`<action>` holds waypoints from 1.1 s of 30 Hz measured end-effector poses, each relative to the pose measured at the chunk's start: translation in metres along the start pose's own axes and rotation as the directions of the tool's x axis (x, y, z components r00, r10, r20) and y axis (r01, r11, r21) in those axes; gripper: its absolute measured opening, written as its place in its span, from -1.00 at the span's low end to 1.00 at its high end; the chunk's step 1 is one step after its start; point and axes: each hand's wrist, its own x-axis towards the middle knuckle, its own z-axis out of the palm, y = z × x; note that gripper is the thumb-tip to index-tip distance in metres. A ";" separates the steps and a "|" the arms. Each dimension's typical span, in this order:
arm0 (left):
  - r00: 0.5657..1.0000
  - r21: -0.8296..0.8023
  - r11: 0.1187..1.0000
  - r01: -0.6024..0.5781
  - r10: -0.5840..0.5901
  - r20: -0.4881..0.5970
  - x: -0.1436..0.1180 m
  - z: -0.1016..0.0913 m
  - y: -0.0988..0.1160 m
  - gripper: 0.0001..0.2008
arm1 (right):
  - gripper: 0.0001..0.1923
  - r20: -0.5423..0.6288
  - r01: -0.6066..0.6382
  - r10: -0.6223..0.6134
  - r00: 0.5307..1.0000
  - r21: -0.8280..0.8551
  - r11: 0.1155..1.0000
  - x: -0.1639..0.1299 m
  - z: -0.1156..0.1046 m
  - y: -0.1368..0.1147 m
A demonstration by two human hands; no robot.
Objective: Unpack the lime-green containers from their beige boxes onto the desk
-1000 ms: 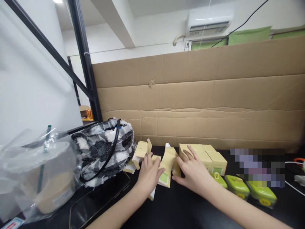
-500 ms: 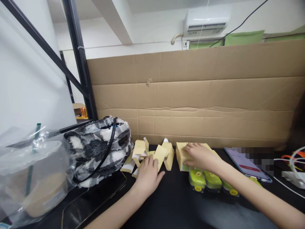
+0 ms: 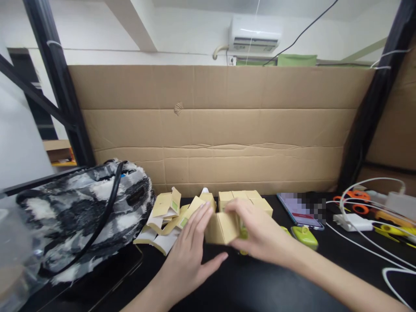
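My right hand [image 3: 260,232] grips a small cream cardboard box [image 3: 225,229] between thumb and fingers, just above the black table. Beside the box's left side is my left hand [image 3: 194,247], fingers stretched out and thumb apart; whether it touches the box I cannot tell. Left of it lies a pile of opened, partly flattened cream boxes [image 3: 167,205]. Several closed cream boxes [image 3: 242,196] stand together behind my right hand. A lime-green plastic case [image 3: 304,237] shows right of that hand, with other green cases mostly hidden behind my fingers.
A fluffy black-and-white bag [image 3: 94,208] sits at the left, by a dark tablet-like device [image 3: 107,277] and a clear plastic bag [image 3: 17,255]. To the right are a phone [image 3: 299,210], white cables with a charger [image 3: 354,222] and orange-handled scissors [image 3: 359,201]. A cardboard panel [image 3: 221,125] walls the back.
My right hand has moved left and toward me, now with a cream box in it. My left hand has shifted beside that box. The view has turned to the right.
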 end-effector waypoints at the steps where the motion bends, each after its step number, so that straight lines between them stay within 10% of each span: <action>1: 0.999 -0.051 0.999 -0.005 0.007 0.043 -0.001 -0.001 0.002 -0.21 | -0.58 0.003 0.022 -0.022 1.000 0.043 0.999 -0.008 0.003 -0.005; 7: 0.961 -0.269 0.963 -0.015 0.088 0.260 -0.007 0.004 0.003 -0.02 | -0.50 -0.034 0.033 -0.029 0.999 0.127 0.991 -0.041 0.036 -0.007; 12: 0.918 -0.360 0.889 0.284 -0.143 0.371 -0.005 0.006 0.004 -0.11 | -0.43 -0.276 0.097 -0.071 0.959 0.081 0.992 -0.042 0.036 0.001; 18: 0.844 -0.486 0.734 0.475 -0.223 0.488 0.002 -0.001 0.006 -0.42 | -0.92 -0.345 0.241 -0.099 0.933 0.398 0.885 -0.049 0.027 -0.012; 24: 0.765 -0.419 0.721 0.552 -0.237 0.599 0.008 -0.020 0.003 -0.44 | -0.52 -0.339 0.290 -0.104 0.935 0.564 0.773 -0.060 0.069 -0.011; 28: 0.552 -0.366 0.543 0.756 -0.228 0.802 0.014 -0.032 0.003 -0.45 | -0.43 0.045 -0.141 0.226 0.973 0.892 0.430 -0.062 0.086 -0.017; 30: 0.405 -0.305 0.393 0.868 -0.202 0.892 0.015 -0.033 0.003 -0.48 | -0.38 0.304 -0.370 0.436 0.847 0.926 0.073 -0.059 0.088 -0.022; 33: 0.232 -0.215 0.118 0.969 -0.152 0.961 0.014 -0.032 0.003 -0.50 | -0.31 0.592 -0.494 0.382 0.709 0.805 -0.330 -0.052 0.084 -0.029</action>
